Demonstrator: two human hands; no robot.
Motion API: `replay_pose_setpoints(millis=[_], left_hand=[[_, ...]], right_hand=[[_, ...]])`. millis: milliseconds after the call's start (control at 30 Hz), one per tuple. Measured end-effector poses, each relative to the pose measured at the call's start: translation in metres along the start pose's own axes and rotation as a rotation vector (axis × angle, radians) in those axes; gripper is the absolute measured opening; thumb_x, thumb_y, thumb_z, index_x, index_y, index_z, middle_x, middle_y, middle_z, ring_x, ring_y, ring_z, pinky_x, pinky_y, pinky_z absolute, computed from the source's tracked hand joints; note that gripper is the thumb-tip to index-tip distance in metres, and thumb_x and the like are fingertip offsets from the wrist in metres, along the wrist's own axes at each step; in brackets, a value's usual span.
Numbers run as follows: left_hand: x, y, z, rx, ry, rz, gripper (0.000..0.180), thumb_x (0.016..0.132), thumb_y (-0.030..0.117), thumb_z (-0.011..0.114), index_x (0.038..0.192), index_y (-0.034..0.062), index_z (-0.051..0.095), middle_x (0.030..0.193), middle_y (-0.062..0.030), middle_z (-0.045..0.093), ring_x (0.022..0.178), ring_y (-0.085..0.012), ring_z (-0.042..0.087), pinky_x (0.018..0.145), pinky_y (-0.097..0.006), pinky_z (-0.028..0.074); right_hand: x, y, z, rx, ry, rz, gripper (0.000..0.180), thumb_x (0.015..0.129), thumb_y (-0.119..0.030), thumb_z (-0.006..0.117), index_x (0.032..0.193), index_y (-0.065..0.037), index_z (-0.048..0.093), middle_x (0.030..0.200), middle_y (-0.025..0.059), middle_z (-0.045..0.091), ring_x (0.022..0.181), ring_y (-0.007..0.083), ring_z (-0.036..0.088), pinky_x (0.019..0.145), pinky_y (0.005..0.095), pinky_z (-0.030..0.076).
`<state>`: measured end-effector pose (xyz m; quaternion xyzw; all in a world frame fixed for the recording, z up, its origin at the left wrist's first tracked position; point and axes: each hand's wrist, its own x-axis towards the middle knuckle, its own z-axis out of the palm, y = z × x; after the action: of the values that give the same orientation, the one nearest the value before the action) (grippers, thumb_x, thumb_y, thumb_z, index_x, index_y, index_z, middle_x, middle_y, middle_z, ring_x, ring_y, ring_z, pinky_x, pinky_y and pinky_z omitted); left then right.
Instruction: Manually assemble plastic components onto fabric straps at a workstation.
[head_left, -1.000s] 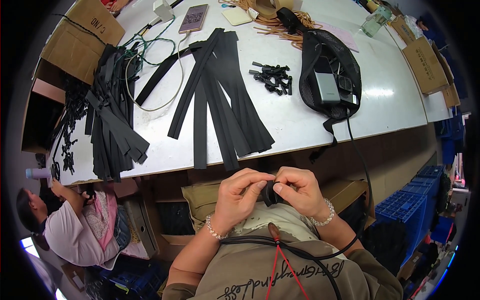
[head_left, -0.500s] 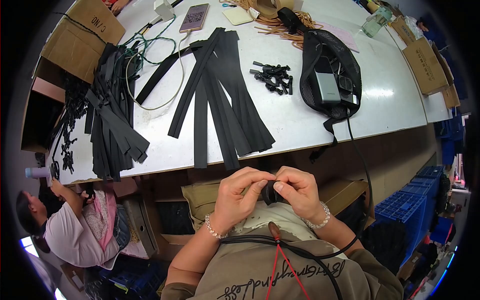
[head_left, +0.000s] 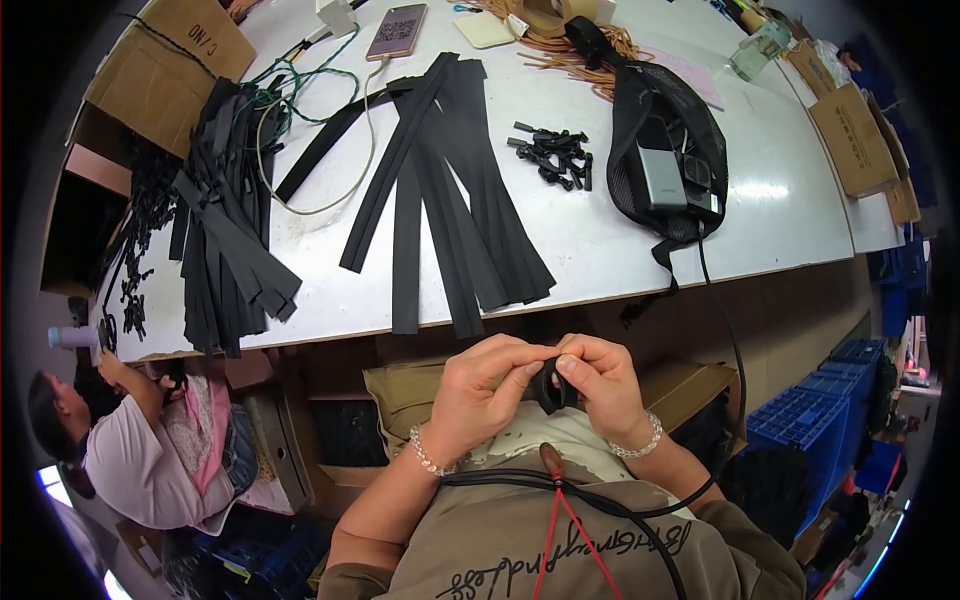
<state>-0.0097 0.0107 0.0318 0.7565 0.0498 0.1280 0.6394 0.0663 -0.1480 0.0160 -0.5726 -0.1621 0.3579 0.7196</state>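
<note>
- Strip fan (head_left: 440, 230): long flat blk strips, spread on white tbl (head_left: 780, 220), overlapping, narrow end far side, wide end nr tbl edge.
- L hand (head_left: 490, 388): wearer's side of strip fan, past tbl edge, over lap; thumb + index pinched tog. on blk pc, other fingers curled in.
- R hand (head_left: 603, 390): just R of L hand, same side of strip fan; thumb + index also pinching blk pc; fingertips of both hands meet.
- Blk pc (head_left: 553, 388): btwn the hands, wearer's side of strip fan, clear of tbl; looks bent in a loop, upper end covered by fingers, so exact form can't tell.
- Small blk parts (head_left: 560, 158): loose heap just R of strip fan.
- Mesh bag (head_left: 625, 188): blk, farther R of strip fan, past the small parts; grey device (head_left: 661, 178) in it.
- 2nd strip heap (head_left: 235, 220): L of strip fan, messier, crossed strips.
- White cable (head_left: 372, 140): curves btwn that heap & strip fan, up to phone (head_left: 397, 32) beyond fan's far end.
- Cardboard box (head_left: 165, 75): far L of strip fan.
- Co-worker (head_left: 150, 460): seated, L & wearer's side of strip fan.
</note>
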Motion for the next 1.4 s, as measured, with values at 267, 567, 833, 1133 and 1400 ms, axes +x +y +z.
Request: replay_pose_setpoints(millis=[267, 567, 833, 1133, 1400], left_hand=[[-0.005, 0.002, 0.002, -0.400, 0.072, -0.164, 0.031, 0.078, -0.006, 0.067, 0.109, -0.0055, 0.060, 0.098, -0.0067, 0.063, 0.088, -0.0096, 0.060, 0.079, -0.023, 0.048], [-0.005, -0.003, 0.003, -0.239, 0.071, -0.032, 0.019, 0.077, -0.004, 0.067, 0.096, 0.0012, 0.068, 0.091, -0.0086, 0.066, 0.085, -0.0153, 0.062, 0.075, -0.025, 0.049], [-0.005, -0.002, -0.001, -0.174, 0.000, -0.041, 0.017, 0.081, -0.002, 0.063, 0.097, 0.0015, 0.068, 0.084, -0.0080, 0.065, 0.075, -0.0133, 0.059, 0.066, -0.024, 0.046], [-0.007, -0.003, -0.002, -0.182, -0.014, -0.053, 0.016, 0.081, -0.002, 0.063, 0.096, 0.0017, 0.068, 0.081, -0.0067, 0.063, 0.073, -0.0127, 0.058, 0.064, -0.023, 0.045], [-0.007, -0.002, -0.002, -0.155, -0.032, -0.043, 0.017, 0.080, -0.003, 0.063, 0.095, 0.0018, 0.068, 0.080, -0.0074, 0.064, 0.073, -0.0148, 0.059, 0.065, -0.025, 0.047]], right_hand=[[0.003, -0.009, -0.005, -0.315, -0.018, -0.271, 0.007, 0.084, -0.005, 0.062, 0.084, 0.002, 0.060, 0.080, 0.0074, 0.059, 0.072, 0.0149, 0.054, 0.063, 0.0246, 0.042], [0.000, -0.010, -0.004, -0.308, -0.001, -0.286, 0.004, 0.083, -0.001, 0.062, 0.084, 0.002, 0.061, 0.080, 0.0089, 0.060, 0.068, 0.0160, 0.055, 0.061, 0.0263, 0.044], [-0.004, -0.015, -0.005, -0.391, -0.034, -0.270, 0.006, 0.085, 0.002, 0.055, 0.080, 0.005, 0.059, 0.074, 0.0070, 0.056, 0.054, 0.0064, 0.050, 0.048, 0.0187, 0.040], [-0.008, -0.020, 0.007, -0.423, 0.066, -0.282, 0.006, 0.082, 0.000, 0.060, 0.077, 0.003, 0.058, 0.069, 0.0072, 0.056, 0.058, 0.0143, 0.049, 0.052, 0.0256, 0.038], [-0.011, -0.012, 0.007, -0.308, 0.088, -0.194, 0.007, 0.085, 0.000, 0.057, 0.078, 0.002, 0.058, 0.071, 0.0037, 0.054, 0.058, 0.0082, 0.046, 0.050, 0.0233, 0.035]])
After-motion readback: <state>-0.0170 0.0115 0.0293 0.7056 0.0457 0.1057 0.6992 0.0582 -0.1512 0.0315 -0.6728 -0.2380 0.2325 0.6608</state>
